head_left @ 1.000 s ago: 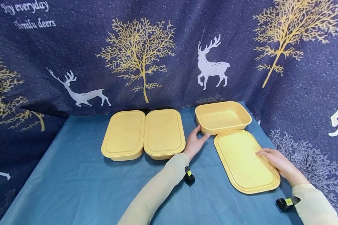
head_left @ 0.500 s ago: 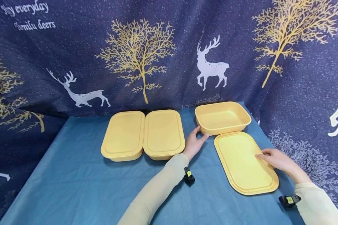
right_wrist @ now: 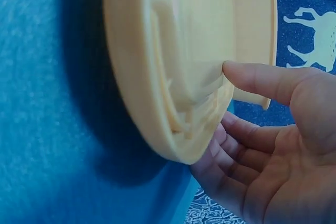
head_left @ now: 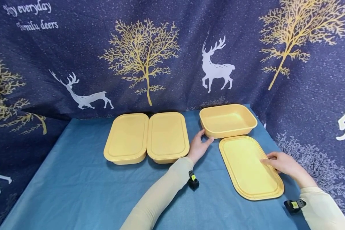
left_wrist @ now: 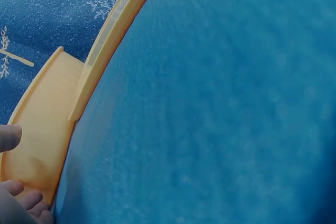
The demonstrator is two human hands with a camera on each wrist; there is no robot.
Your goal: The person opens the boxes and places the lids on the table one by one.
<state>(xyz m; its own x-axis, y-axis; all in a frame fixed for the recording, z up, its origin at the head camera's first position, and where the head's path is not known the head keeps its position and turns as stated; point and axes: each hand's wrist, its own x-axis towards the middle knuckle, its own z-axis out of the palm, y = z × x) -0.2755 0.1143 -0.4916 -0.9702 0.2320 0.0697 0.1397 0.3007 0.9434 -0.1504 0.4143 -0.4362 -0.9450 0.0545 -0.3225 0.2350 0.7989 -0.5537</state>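
Observation:
An uncovered yellow rectangular box (head_left: 228,120) stands at the back right. My left hand (head_left: 199,147) touches its front left corner, thumb and fingers spread on either side. In the left wrist view the thumb and fingertips lie against the box wall (left_wrist: 44,114). A matching yellow lid (head_left: 250,166) is in front of the box, its far end close to the box's front. My right hand (head_left: 284,164) pinches the lid's right edge, thumb on the upper face and fingers beneath. The right wrist view shows the lid's near end (right_wrist: 131,66) raised, with a shadow on the cloth.
Two lidded yellow boxes stand side by side left of my left hand: a left one (head_left: 126,137) and a right one (head_left: 168,135). Blue cloth (head_left: 74,191) covers the table. A dark blue curtain (head_left: 175,80) with trees and deer hangs behind.
The lid has shifted slightly toward me and its near end a little left, along with the right hand's grip. The left hand and the open box stay where they were.

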